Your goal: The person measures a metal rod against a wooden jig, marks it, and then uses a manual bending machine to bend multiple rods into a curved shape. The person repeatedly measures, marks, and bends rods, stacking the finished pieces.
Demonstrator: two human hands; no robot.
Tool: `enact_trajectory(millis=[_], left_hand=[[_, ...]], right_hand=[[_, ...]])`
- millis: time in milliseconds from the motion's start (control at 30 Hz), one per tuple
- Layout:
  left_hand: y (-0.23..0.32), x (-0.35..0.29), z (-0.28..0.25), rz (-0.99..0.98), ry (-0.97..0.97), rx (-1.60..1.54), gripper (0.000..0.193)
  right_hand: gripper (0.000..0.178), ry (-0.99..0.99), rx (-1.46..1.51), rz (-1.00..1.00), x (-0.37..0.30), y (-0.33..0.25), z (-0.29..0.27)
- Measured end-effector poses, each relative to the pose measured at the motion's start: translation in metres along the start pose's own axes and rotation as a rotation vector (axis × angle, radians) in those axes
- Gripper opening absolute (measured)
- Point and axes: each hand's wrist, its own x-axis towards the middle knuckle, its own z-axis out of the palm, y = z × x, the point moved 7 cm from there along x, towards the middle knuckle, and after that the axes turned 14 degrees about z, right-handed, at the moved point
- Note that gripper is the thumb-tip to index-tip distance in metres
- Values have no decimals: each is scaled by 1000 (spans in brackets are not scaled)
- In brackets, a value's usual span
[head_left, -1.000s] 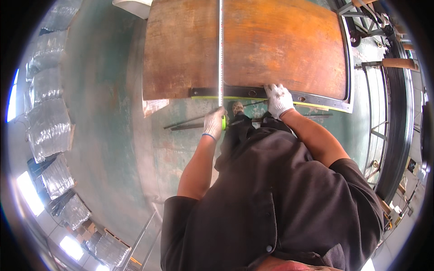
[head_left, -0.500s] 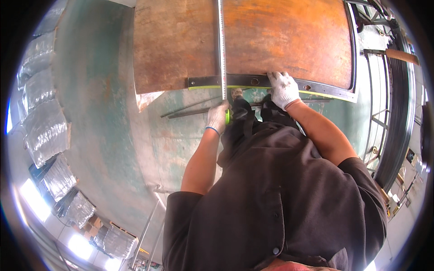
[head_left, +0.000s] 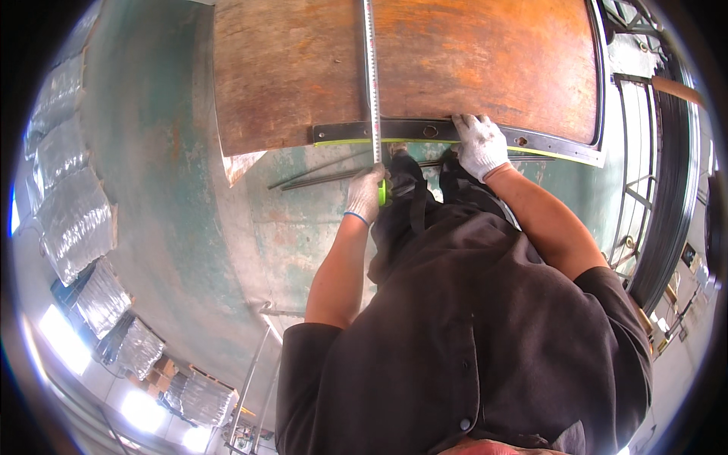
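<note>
The tape measure (head_left: 370, 76) runs straight across the rusty steel plate (head_left: 470, 68), so I think it reads the plate's width. My left hand (head_left: 365, 193), in a white glove, has its fingers closed around the green tape case just below the plate's edge. My right hand (head_left: 481, 144) presses flat, fingers spread, on the dark metal bar (head_left: 409, 131), probably to keep it from sliding.

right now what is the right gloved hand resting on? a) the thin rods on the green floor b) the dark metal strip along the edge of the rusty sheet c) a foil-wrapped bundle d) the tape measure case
b: the right hand lies flat on the dark metal strip at the near edge of the rusty sheet, while the left hand holds the tape measure.
</note>
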Motion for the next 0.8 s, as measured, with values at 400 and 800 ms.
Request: enact_trajectory(millis=[400, 800], left_hand=[[5, -2, 0, -39, 12, 80, 37], [38, 24, 15, 175, -27, -109, 36]], right_hand=[[62, 29, -6, -24, 2, 1, -1], [47, 28, 43, 4, -9, 6, -3]])
